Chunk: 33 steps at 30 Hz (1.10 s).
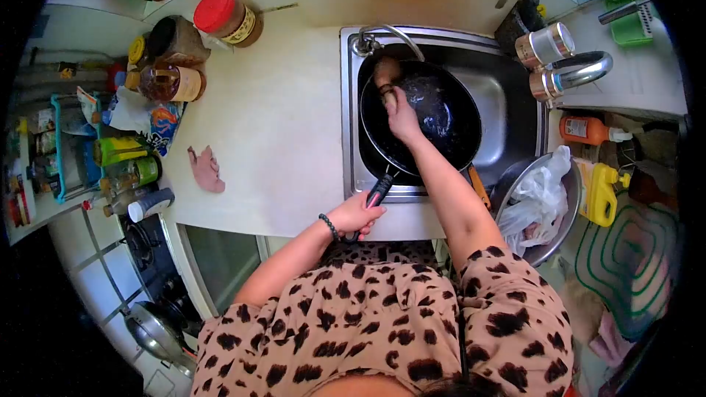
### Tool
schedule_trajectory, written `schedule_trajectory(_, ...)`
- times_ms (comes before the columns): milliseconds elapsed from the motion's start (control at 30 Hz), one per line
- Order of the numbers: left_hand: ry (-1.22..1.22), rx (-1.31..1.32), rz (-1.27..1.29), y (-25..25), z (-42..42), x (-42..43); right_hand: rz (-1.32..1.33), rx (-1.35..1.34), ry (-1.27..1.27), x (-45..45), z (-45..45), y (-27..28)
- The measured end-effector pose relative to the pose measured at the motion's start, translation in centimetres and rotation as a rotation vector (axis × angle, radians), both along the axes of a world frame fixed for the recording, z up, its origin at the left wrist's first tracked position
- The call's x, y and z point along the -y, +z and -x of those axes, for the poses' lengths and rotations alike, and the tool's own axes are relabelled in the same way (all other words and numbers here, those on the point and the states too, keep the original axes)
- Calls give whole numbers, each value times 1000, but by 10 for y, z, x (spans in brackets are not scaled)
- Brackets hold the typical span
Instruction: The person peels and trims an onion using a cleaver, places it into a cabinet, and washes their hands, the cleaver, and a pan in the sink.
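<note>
The right hand [403, 119] has its fingers wrapped round a brown brush [386, 77], whose blurred head lies just ahead of them near the pan's far-left wall; the left hand's [354, 219] fingers grip the handle [379, 191]. The pan [445, 121] sits in the sink [504, 106], under the right fingers and beyond the left ones. To scrub well, the left fingers should brace the handle while the right press evenly and sweep round in overlapping strokes. From the right fingers, the brush's long axis runs forward and slightly left; the handle slants back toward the person, leftward
</note>
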<state>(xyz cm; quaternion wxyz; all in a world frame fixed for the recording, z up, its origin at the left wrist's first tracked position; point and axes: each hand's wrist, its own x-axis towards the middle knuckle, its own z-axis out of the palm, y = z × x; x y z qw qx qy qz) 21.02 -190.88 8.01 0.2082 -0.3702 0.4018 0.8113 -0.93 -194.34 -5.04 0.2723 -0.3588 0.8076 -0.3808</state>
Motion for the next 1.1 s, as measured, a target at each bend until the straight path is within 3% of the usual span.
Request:
schedule_trajectory(167, 2, -7, 0, 1, 7, 2, -118, -80, 237, -36, -10, 96)
schedule_trajectory(233, -8, -12, 4, 1, 8, 2, -141, -179, 303, -35, -12, 109)
schedule_trajectory(333, 17, -8, 12, 6, 13, 2, -468, -469, 440, 14, 15, 95)
schedule_trajectory(433, 25, -5, 14, 7, 11, 4, -690, -586, 337, 37, 63, 53)
schedule_trajectory(567, 26, -22, -1, 7, 10, 4, -891, -659, 197, -5, 106, 46)
schedule_trajectory(733, 19, -40, -10, 3, 8, 4, -1091, -505, 684, -38, 70, 84)
schedule_trajectory(767, 15, -45, -11, 5, 8, 4, -1024, -505, 801, -40, 60, 88)
schedule_trajectory(833, 22, -27, -4, 8, 9, 5, -930, -256, 1054, -25, 26, 160)
schedule_trajectory(900, 8, -32, -1, 8, 8, 5, -914, -188, 1034, -8, 24, 137)
schedule_trajectory(967, -2, -29, 4, 7, 6, 3, -807, -190, 1191, 30, 35, 123)
schedule_trajectory(1000, -7, -20, 18, 7, 6, 1, -791, 140, 928, 44, 44, 107)
schedule_trajectory(1033, -12, -11, 37, 6, 7, 2, -689, 58, 868, 59, 53, 99)
schedule_trajectory(1067, 12, -8, 22, 6, 6, 1, -568, 436, 546, 65, 66, 94)
schedule_trajectory(1100, 12, -4, 29, 6, 7, 3, -492, 423, 362, 72, 82, 70)
